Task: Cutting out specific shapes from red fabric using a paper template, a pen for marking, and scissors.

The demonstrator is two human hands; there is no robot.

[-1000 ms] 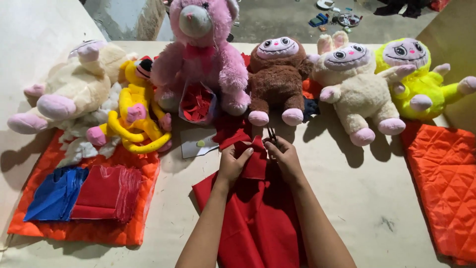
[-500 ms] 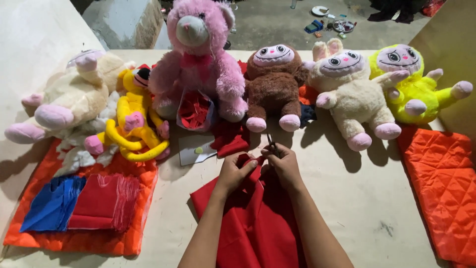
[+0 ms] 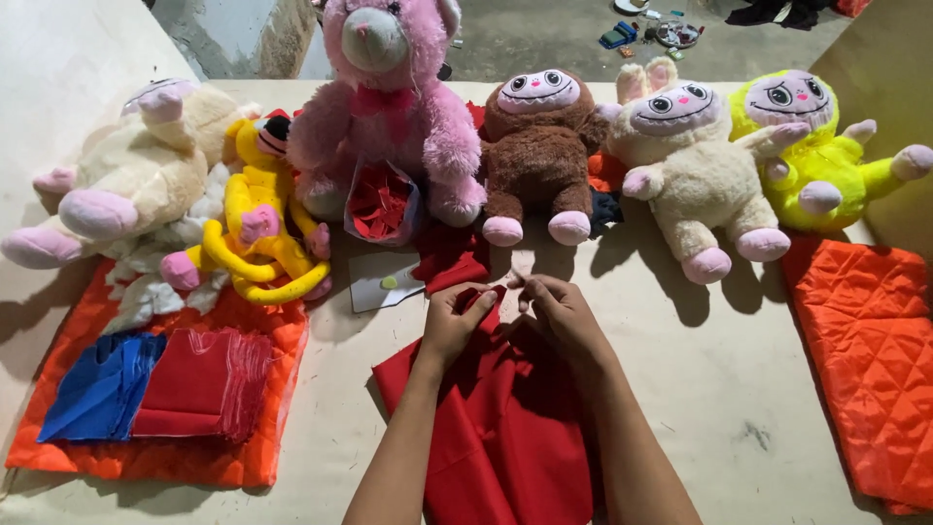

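A length of red fabric (image 3: 505,437) lies on the pale table (image 3: 739,389) in front of me. My left hand (image 3: 453,321) pinches its far edge, fingers curled on a fold. My right hand (image 3: 559,313) holds the same edge just to the right, fingertips closed on the cloth near a small red scrap (image 3: 449,262). Both forearms rest over the fabric.
A row of plush toys stands behind: cream toy (image 3: 126,185), yellow monkey (image 3: 258,233), pink bear (image 3: 389,107), brown toy (image 3: 537,146), beige toy (image 3: 695,165), lime toy (image 3: 826,146). Orange quilted fabric (image 3: 865,360) lies right; blue cloth (image 3: 97,389) and red cloth (image 3: 199,384) stacks sit on orange fabric (image 3: 175,457) left.
My hands stay on the fabric's far edge, fingers shifting slightly; what looked like thin dark scissor tips between them earlier no longer shows. The view has shifted a little downward.
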